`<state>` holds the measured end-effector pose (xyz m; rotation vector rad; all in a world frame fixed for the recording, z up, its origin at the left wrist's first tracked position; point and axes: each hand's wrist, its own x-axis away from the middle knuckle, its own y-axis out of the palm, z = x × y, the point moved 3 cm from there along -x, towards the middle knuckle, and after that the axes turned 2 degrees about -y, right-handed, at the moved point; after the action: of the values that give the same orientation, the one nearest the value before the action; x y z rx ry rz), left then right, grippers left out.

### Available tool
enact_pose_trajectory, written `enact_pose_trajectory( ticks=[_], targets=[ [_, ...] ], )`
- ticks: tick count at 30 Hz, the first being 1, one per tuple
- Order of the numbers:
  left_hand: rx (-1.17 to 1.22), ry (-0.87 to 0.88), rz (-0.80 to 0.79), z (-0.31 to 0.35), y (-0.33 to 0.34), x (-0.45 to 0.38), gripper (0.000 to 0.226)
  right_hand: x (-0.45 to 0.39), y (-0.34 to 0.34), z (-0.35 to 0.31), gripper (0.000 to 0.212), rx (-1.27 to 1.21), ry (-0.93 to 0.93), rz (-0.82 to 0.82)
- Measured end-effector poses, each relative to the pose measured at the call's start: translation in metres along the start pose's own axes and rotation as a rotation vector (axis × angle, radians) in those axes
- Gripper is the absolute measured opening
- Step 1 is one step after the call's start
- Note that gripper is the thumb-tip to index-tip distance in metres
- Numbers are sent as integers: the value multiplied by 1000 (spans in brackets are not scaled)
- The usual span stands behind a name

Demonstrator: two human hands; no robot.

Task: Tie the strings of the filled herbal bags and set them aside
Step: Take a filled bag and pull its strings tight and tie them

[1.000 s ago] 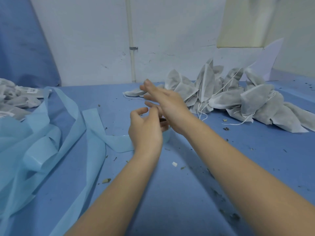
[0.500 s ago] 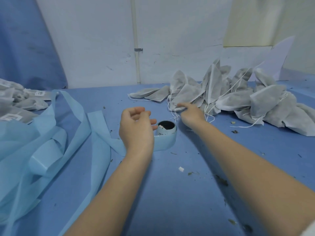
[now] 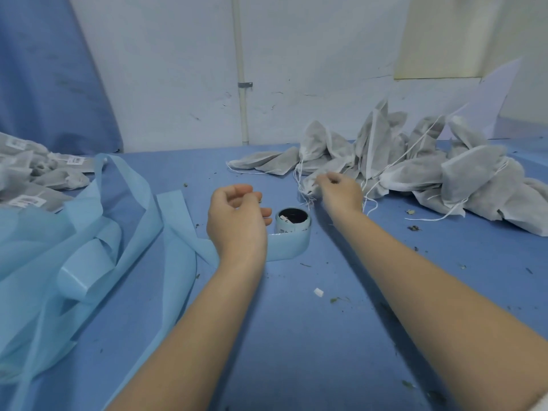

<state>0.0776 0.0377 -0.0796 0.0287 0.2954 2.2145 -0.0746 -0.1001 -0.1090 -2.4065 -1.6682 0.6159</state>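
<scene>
- Since half a second ago, your right hand has stayed at the near edge of the bag pile, while your left hand has barely shifted beside the tape roll.
- Head view, centre right: your right hand curls its fingers round the neck of one grey herbal bag, its white strings hanging beside the knuckles.
- Head view, centre: your left hand hovers with fingers loosely curled, holding nothing.
- Just right of that hand stands a pale blue tape roll on the blue table.
- Upper right of the frame: the pile of untied bags lies against the wall.
- Far left edge: labelled grey bags lie behind loose pale blue strips.
- Dark herb crumbs dot the table.
</scene>
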Motion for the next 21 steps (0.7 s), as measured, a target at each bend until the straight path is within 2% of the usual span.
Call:
enact_pose_trajectory(
  ticks=[4, 10, 13, 17, 21],
  targets=[
    [-18, 5, -11, 0, 2, 4, 21, 8, -29, 3, 31, -67, 50, 55],
    [-121, 67, -66, 0, 8, 14, 24, 25, -72, 4, 24, -269, 133, 20],
    [-342, 298, -147, 5, 13, 25, 26, 39, -96, -1, 26, -388, 139, -42],
    [-534, 611, -353, 9, 23, 42, 26, 66, -122, -9, 31, -476, 80, -201],
    [-790, 845, -486, 7, 32, 54, 51, 81, -132, -14, 27, -472, 32, -275]
  ],
)
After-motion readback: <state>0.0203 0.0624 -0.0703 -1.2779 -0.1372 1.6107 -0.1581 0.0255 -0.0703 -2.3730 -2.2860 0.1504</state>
